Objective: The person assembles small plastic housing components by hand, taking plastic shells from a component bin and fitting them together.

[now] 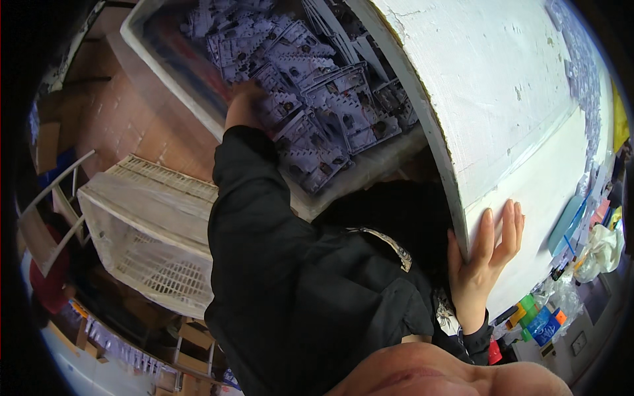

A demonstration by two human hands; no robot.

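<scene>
My left hand (247, 99) reaches down into a large pale crate (168, 86). It is at the near left side of a heap of flat, pale plastic parts (300, 59) with notched edges and small dark components. The fingers are dark and blurred, so I cannot make out whether they hold a part. My right hand (485, 261) rests on the edge of a white worktable (522, 152), its fingers stretched out over the top and its thumb at the rim. Nothing is in that hand.
An off-white plastic basket (152, 244) lined with clear film stands left of me on the brown floor (125, 125), near a metal-framed chair (59, 211). Loose parts (581, 66) cover the table's far side. Plastic bags (601, 251) and coloured packets (538, 320) lie at the right.
</scene>
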